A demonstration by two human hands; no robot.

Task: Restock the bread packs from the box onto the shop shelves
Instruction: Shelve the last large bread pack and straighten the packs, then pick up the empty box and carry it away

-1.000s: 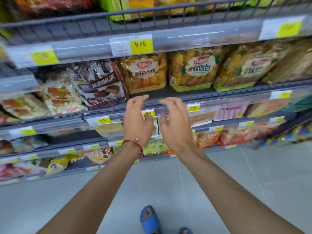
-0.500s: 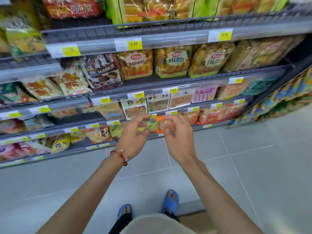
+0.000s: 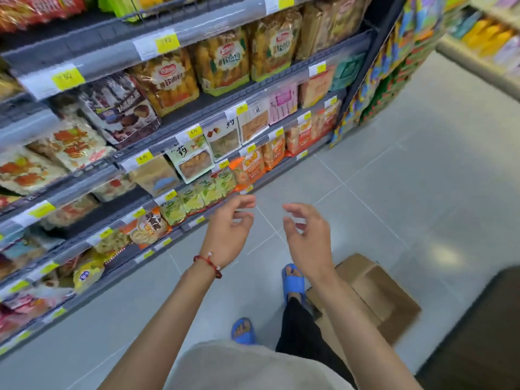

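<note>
Several yellow bread packs (image 3: 167, 80) with red logos stand in a row on an upper grey shop shelf (image 3: 253, 88). A brown cardboard box (image 3: 374, 288) lies on the floor at the lower right, partly behind my right forearm and leg. My left hand (image 3: 229, 229), with a red string bracelet at the wrist, hangs in the air over the floor near the lowest shelf, fingers loosely curled and holding nothing. My right hand (image 3: 306, 237) floats beside it, also loosely curled and holding nothing, above the box side.
Lower shelves hold many other snack bags (image 3: 247, 167) and yellow price tags (image 3: 143, 157). A colourful end rack (image 3: 385, 80) stands at the right. A dark object (image 3: 478, 333) fills the lower right corner. My feet in blue sandals (image 3: 294, 280) stand on grey floor tiles.
Both hands have drawn back from the shelf and dropped lower, moving apart. The view has swung right and down, bringing the cardboard box and the aisle floor into sight.
</note>
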